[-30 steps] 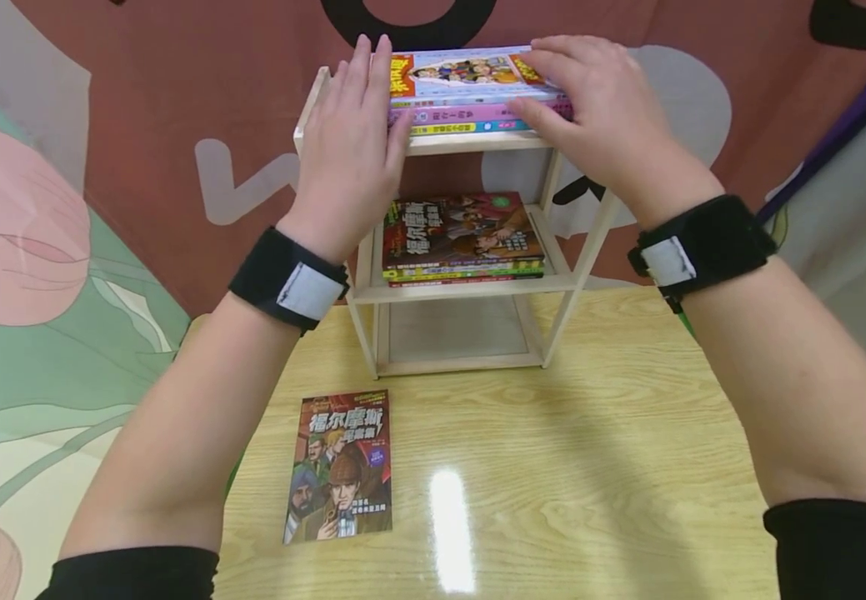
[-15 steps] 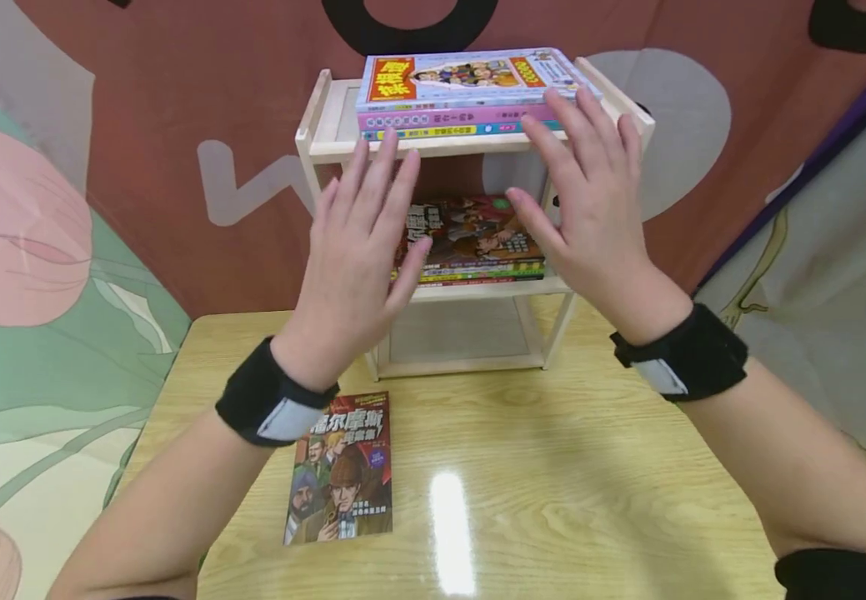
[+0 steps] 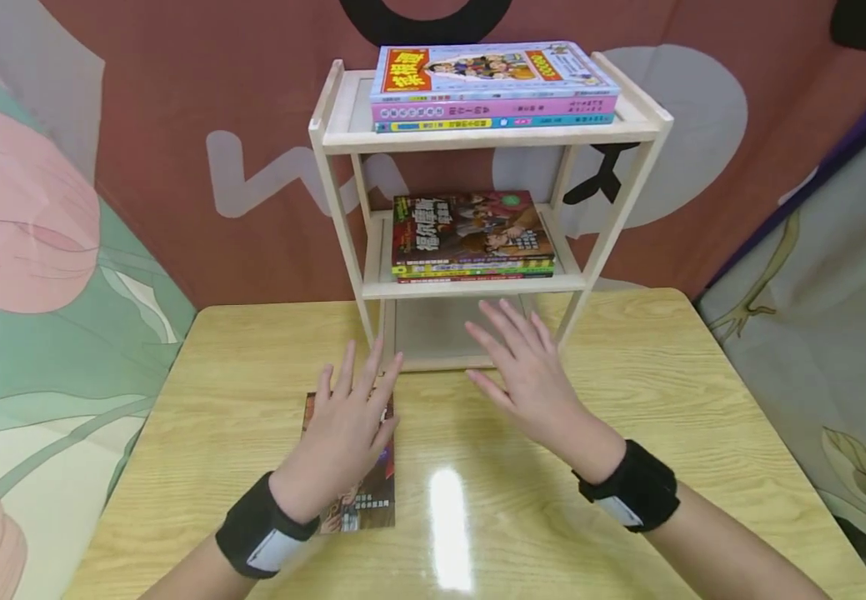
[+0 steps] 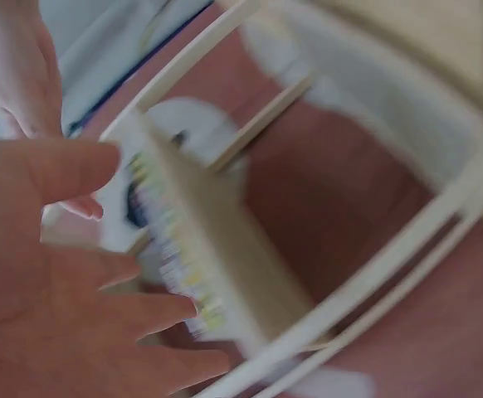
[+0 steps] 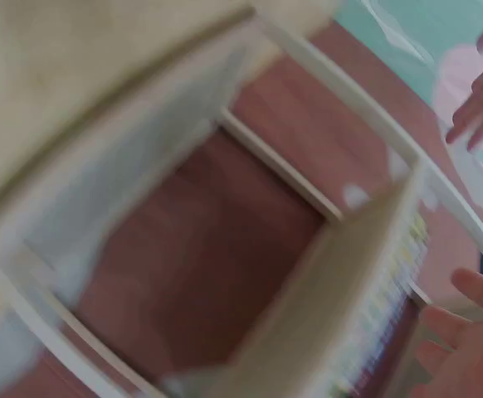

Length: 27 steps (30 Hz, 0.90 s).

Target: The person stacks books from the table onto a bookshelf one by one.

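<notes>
My left hand (image 3: 346,429) hovers with spread fingers over a dark-covered comic book (image 3: 376,492), hiding much of its cover; whether it touches the book I cannot tell. To its right, my right hand (image 3: 526,375) is held with fingers apart in front of the shelf's bottom level, holding nothing. A small pale wooden shelf (image 3: 493,142) stands behind both hands. On its top level lies a stack of books (image 3: 493,75), a light blue one uppermost. Another stack of books (image 3: 473,229), topped by a dark brown cover, lies on the middle level. Both wrist views are blurred.
The shelf stands at the back of a light wooden table (image 3: 628,400), close to a reddish-brown printed cloth (image 3: 177,167). A green and pink flowered cloth (image 3: 27,250) hangs on the left, and a grey cloth (image 3: 838,333) on the right.
Both hands have left the top stack of books and come down and back toward me. The left hand now covers part of the comic book on the table. The stacks stay on the shelf.
</notes>
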Each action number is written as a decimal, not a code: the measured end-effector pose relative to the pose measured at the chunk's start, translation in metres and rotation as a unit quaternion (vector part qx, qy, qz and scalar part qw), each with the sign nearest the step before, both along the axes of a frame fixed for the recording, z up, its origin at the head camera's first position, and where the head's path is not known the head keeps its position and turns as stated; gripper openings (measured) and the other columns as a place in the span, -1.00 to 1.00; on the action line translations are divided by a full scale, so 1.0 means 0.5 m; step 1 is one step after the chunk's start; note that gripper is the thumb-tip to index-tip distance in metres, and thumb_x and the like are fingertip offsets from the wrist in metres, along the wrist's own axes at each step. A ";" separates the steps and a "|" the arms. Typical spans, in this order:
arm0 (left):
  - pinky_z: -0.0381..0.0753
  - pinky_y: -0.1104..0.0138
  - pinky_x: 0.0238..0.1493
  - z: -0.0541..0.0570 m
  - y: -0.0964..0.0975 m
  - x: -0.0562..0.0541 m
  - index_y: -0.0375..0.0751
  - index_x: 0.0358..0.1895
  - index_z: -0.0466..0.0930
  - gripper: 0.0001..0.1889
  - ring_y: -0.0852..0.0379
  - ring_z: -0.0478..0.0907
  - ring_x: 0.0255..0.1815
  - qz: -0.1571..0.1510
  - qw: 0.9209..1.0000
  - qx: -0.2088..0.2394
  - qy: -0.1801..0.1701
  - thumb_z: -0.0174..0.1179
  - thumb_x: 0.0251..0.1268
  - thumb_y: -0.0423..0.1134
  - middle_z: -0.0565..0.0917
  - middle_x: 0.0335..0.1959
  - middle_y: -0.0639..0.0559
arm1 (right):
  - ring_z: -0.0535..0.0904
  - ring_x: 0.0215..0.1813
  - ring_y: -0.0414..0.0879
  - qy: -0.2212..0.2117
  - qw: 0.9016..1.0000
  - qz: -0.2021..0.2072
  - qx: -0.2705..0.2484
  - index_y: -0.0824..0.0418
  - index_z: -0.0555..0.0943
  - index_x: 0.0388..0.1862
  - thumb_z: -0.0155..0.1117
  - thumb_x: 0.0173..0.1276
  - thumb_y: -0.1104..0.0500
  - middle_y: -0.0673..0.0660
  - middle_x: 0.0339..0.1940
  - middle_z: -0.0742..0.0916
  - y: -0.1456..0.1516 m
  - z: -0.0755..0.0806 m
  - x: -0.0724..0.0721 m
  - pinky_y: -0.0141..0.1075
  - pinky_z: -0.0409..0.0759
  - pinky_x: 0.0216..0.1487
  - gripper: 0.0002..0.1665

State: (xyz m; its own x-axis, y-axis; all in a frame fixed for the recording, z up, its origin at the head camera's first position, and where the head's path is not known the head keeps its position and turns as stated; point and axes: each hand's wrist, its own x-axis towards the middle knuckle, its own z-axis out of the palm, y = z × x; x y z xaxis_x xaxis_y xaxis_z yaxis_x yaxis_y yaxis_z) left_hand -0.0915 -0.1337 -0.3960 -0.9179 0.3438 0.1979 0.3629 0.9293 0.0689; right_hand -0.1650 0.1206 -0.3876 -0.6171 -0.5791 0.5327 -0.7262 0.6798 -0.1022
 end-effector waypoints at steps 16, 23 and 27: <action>0.34 -0.25 0.17 -0.154 -0.120 0.006 -0.22 0.42 0.21 -0.31 -0.38 0.09 0.42 0.074 0.992 -0.020 -0.105 0.16 0.29 0.00 0.15 0.45 -0.33 | -0.11 0.55 0.17 -0.265 0.924 0.147 0.236 0.11 0.03 0.53 -0.07 0.35 -0.35 0.20 0.56 -0.05 -0.145 -0.136 0.104 0.06 0.01 0.48 -0.06; 0.45 -0.21 0.07 -0.175 -0.132 0.004 -0.25 0.39 0.26 -0.38 -0.36 0.17 0.39 0.111 0.983 -0.057 -0.134 0.09 0.34 -0.04 0.19 0.42 -0.35 | -0.12 0.56 0.13 -0.213 0.910 0.182 0.307 0.06 0.07 0.52 -0.16 0.35 -0.40 0.15 0.56 0.05 -0.197 -0.171 0.135 0.01 -0.02 0.50 -0.09; 0.51 -0.15 0.00 -0.182 -0.134 0.004 -0.27 0.38 0.27 -0.46 -0.29 0.17 0.42 0.105 0.979 -0.070 -0.162 0.04 0.36 -0.19 0.17 0.44 -0.34 | -0.03 0.55 0.06 -0.199 0.898 0.196 0.340 -0.03 0.12 0.51 -0.22 0.33 -0.43 0.06 0.55 0.13 -0.205 -0.182 0.149 0.00 -0.01 0.50 -0.13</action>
State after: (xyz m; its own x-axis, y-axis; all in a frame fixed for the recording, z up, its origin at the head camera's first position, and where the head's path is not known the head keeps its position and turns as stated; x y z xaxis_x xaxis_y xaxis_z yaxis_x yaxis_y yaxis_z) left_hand -0.0897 -0.2007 -0.4870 -0.9781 0.1437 -0.1504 0.1431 0.9896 0.0153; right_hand -0.0907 0.0182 -0.4787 -0.3580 -0.9015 -0.2431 -0.9213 0.3833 -0.0647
